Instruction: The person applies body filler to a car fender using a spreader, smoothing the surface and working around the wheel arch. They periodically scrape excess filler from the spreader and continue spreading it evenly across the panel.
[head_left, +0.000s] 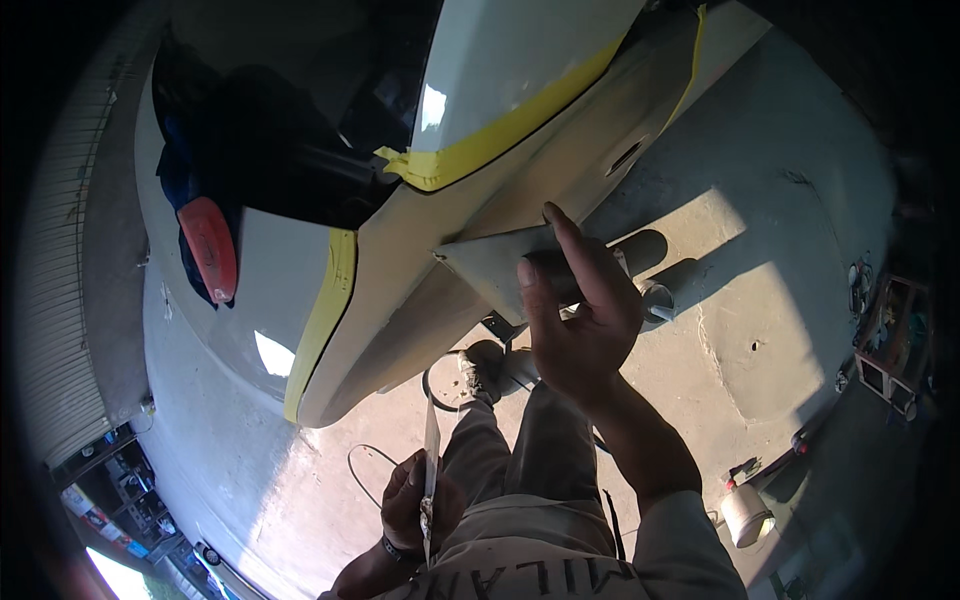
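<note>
My right hand (590, 330) has its thumb and index finger apart, with the fingertips at a grey triangular section (480, 270) projecting from the car's lower bodywork (410, 260); its other fingers are partly hidden. Lower in the view, my left hand (405, 500) is closed round a thin, flat, pale tool (431, 455), held edge-on and upright, with some material smeared near its lower part. The bodywork is dull beige and grey, bordered by yellow masking tape (335, 290) on the glossy white panels (280, 290).
A red lamp (208, 250) sits at the car's left. My shoe (478, 375) stands on the concrete floor (750, 380) by a thin hose (365, 450). A can (655, 300) stands behind my right hand, a white bucket (745, 515) at lower right and a metal rack (890, 350) at far right.
</note>
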